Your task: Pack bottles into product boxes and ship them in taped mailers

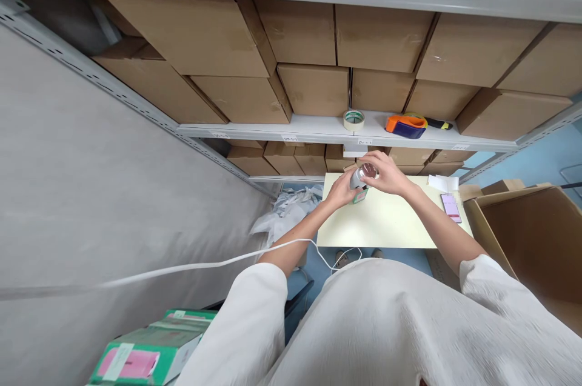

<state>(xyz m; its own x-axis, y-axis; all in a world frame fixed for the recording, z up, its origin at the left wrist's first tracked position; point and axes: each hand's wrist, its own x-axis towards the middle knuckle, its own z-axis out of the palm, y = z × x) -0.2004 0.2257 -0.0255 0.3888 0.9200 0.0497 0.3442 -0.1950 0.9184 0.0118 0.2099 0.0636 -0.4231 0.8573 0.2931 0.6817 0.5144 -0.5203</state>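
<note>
Over the pale yellow table (386,225), a light-grey cylindrical container (358,178) with a shiny, reddish-silver round top is held tilted. My left hand (341,191) is wrapped around its body from the left. My right hand (385,174) grips its top end from the right, with the fingers curled over the far side of the rim and the thumb near the front. Just below the container a small green box (361,196) shows, partly hidden by my left hand; whether they touch I cannot tell.
A phone (450,208) and white paper (443,183) lie at the table's right. An open carton (500,234) stands beside it. The shelf ahead holds brown boxes (313,90), a tape roll (353,120) and an orange-blue tape dispenser (406,125). A white cable (204,265) crosses at left.
</note>
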